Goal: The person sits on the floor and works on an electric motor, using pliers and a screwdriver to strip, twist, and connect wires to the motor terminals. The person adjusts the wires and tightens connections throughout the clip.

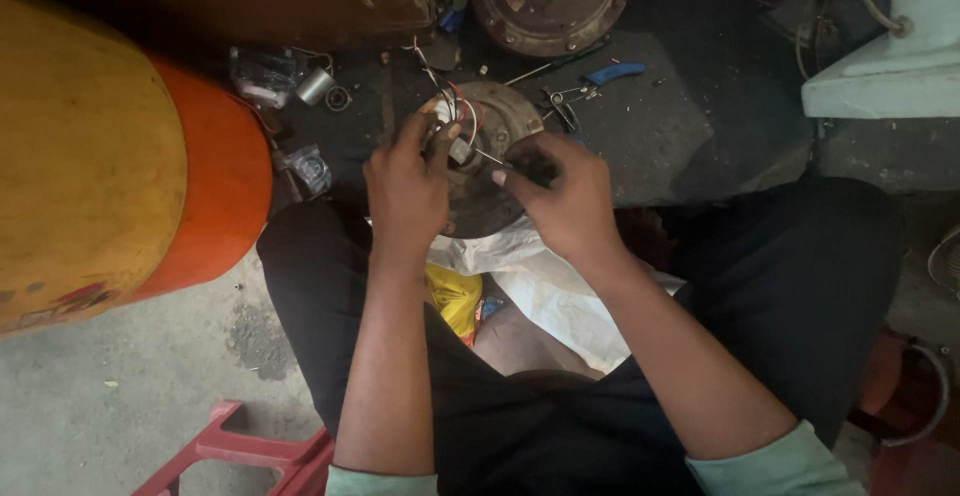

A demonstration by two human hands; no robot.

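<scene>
Dim floor clutter blurs; left hand (405, 191) pinches wires (452, 106), right hand (565, 196) closed on something indistinct over motor disc (505, 116).

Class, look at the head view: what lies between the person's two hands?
Between the left hand and the right hand lies the round metal motor part, with coloured wires rising at the left fingers.
</scene>
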